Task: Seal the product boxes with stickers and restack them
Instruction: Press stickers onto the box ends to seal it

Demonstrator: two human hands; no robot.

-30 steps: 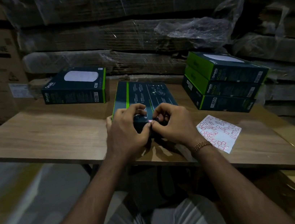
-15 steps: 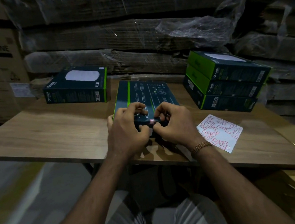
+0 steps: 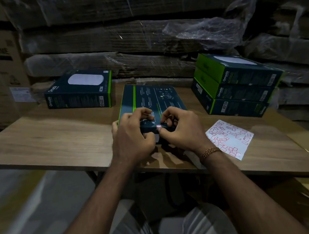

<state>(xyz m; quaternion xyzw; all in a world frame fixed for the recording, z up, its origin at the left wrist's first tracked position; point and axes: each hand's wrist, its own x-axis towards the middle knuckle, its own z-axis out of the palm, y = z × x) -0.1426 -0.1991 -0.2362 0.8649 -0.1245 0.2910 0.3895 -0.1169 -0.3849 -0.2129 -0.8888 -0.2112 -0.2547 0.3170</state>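
Gripping the box's [image 3: 150, 99] near edge, the left hand [image 3: 130, 138] and right hand [image 3: 181, 131] are pinching a small sticker [image 3: 158, 127] there (sticker sheet [image 3: 230, 139] lying just right), bare table [image 3: 53, 137] stretching left.

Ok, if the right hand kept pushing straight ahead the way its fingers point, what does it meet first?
The right hand already touches it: the near edge of the middle box, where a small sticker sits at its fingertips. Its fingers curl toward the left hand, so exact direction is uncertain.
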